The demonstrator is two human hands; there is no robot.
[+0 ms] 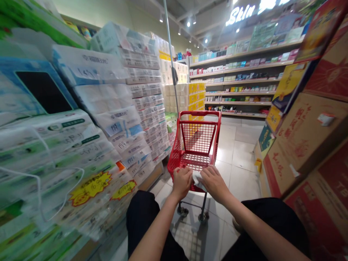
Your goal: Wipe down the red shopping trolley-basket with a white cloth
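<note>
A red plastic shopping cart (199, 134) stands in the aisle directly before me, its basket empty as far as I can see. My left hand (181, 181) has its fingers curled over the near edge of the cart. Just to its right, my right hand (214, 181) is closed on a crumpled white cloth or tissue (199, 179), pressed against the same edge. Part of that white piece is hidden under the right fingers. A thin metal pole (170, 40) rises at the cart's left side; its lower end is hidden.
Tall stacks of packaged tissue paper (146, 94) line the left side, with yellow price tags (91, 188) and a white cord nearby. Cardboard cartons (307, 134) are piled on the right. Beyond the tiled floor (236, 156) stand shelves (244, 81) of small boxed goods.
</note>
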